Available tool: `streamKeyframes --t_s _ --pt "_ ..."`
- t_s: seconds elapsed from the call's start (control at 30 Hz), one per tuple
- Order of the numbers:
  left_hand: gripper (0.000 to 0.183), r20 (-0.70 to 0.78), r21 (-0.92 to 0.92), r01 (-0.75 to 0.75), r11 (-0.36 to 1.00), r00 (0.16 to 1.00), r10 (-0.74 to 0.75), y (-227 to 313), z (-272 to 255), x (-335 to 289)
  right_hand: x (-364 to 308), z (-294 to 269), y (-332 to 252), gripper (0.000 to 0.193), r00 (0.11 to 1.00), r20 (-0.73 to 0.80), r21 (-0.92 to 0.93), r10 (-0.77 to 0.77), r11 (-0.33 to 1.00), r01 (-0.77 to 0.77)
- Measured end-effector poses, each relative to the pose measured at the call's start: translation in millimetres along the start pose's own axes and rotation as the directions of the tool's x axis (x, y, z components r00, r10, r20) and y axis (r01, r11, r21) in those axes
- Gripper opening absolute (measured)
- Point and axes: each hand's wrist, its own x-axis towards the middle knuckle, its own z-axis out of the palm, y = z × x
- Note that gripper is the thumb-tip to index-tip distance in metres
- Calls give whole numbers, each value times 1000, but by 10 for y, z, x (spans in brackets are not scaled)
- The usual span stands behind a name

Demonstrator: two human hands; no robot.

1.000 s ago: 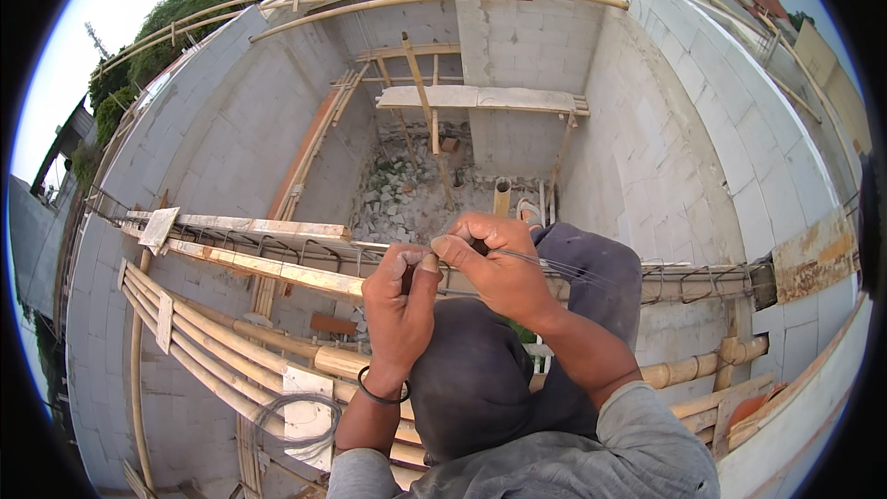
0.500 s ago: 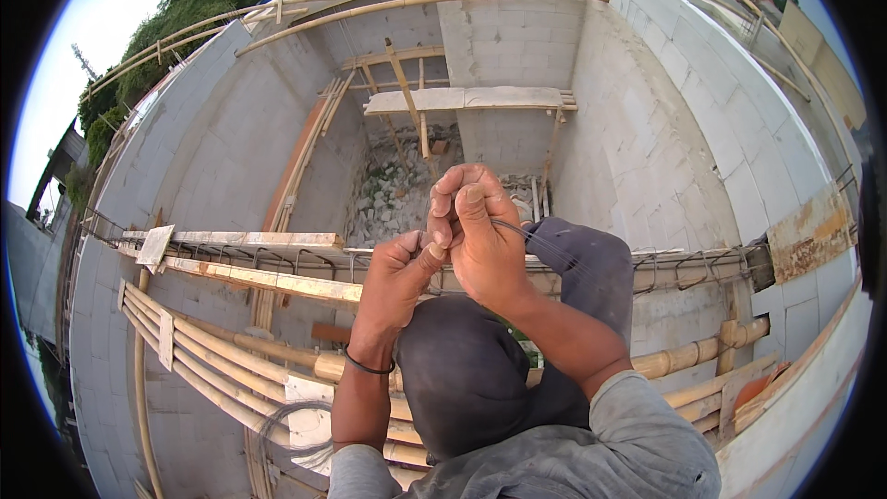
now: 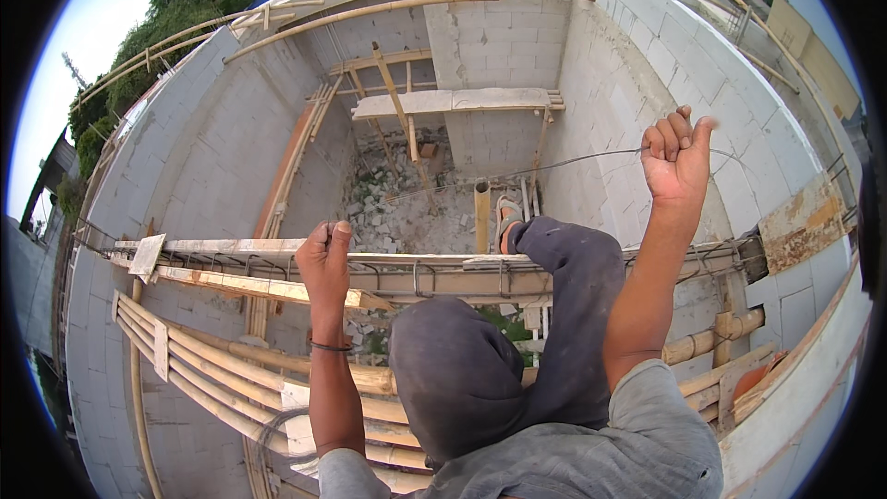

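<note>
My right hand (image 3: 679, 155) is raised to the right, fingers curled around a thin dark wire (image 3: 564, 164). One stretch of the wire runs leftward from the fist over the pit, thinning out of sight; a short loop bends out past the thumb. Lower on the left, my left hand (image 3: 323, 257) is closed with its thumb on top, above the wooden formwork. Whatever is inside that fist is hidden. Beneath the left side runs a trough with a steel rebar cage (image 3: 420, 279). A loose coil of wire (image 3: 273, 434) lies by my left forearm.
Bamboo poles (image 3: 217, 383) form the scaffold under me. A timber plank (image 3: 259, 286) edges the trough. Beyond it drops a deep pit with rubble (image 3: 393, 208), enclosed by grey block walls (image 3: 637, 111). An upright bamboo post (image 3: 481, 217) stands near my sandalled foot (image 3: 506, 220).
My hands were together in front of me and are now wide apart. The right went up and right with the wire; the left moved left. The foot and bamboo post have come into view.
</note>
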Motion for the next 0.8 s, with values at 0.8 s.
streamKeyframes --t_s 0.8 --pt "22 124 -441 -45 896 986 110 1177 435 -50 -1270 -213 1704 38 461 585 -807 667 537 246"
